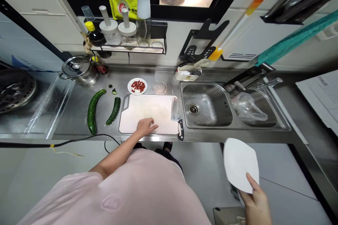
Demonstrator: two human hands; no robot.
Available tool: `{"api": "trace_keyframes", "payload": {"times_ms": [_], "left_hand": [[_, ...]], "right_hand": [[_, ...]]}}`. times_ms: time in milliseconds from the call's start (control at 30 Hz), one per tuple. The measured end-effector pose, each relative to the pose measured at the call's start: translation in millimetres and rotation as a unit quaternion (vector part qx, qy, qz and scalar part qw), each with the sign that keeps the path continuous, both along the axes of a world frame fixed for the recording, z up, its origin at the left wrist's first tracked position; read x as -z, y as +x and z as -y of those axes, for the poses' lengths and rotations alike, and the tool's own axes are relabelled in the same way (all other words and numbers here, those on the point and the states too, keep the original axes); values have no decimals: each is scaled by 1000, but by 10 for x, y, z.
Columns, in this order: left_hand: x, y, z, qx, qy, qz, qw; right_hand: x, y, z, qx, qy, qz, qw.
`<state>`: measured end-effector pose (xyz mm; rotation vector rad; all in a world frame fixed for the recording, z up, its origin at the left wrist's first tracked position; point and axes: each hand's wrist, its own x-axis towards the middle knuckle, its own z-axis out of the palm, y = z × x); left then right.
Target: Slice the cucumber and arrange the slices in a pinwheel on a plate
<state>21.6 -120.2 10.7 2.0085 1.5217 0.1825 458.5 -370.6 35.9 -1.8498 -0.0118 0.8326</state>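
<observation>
My right hand point(254, 197) grips the lower edge of a white plate point(241, 163), which is tilted in front of the counter at the right. Over the front edge of the white cutting board point(148, 107) rests my left hand point(146, 126), its fingers slightly curled and apart, holding nothing. A cleaver point(175, 109) with a black handle lies along the board's right side. To the left of the board are a short cucumber piece point(113, 111) and a long cucumber point(94, 110). Behind the board stands a small plate point(130, 86) of chopped red pieces point(137, 86).
A lidded steel pot point(83, 74) stands at the back left. The sink point(211, 112) is right of the board, with a plastic bag point(249, 107) in its second basin. A black cable point(79, 137) crosses the front edge. Jars point(110, 31) stand on a wall rack.
</observation>
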Motion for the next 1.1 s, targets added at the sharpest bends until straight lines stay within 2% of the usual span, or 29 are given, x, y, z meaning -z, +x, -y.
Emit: {"api": "trace_keyframes", "payload": {"times_ms": [133, 267, 333, 400, 500, 633, 767, 900, 1100], "left_hand": [[-31, 41, -12, -42, -39, 41, 998], [-34, 195, -48, -78, -89, 154, 981], [-26, 310, -87, -80, -138, 241, 957], [-26, 419, -137, -86, -204, 330, 918], [-60, 522, -223, -113, -265, 406, 867], [-129, 525, -343, -164, -270, 438, 841], [-127, 461, -483, -215, -239, 461, 827], [-62, 400, -652, -264, -222, 479, 807], [-5, 325, -940, -312, -231, 490, 780]], "right_hand": [[45, -68, -587, -2, 31, -19, 999], [42, -404, -1331, -23, 74, -38, 996], [53, -645, -1685, -45, 98, -38, 993], [70, -906, -1988, -63, 96, -44, 992], [97, -1293, -2342, -108, 102, -63, 987], [134, -1722, -2686, -144, 142, -79, 976], [168, -1991, -2955, -160, 160, -90, 970], [177, -2092, -3171, -209, 155, -88, 962], [183, -2066, -3465, -375, 97, -118, 914]]}}
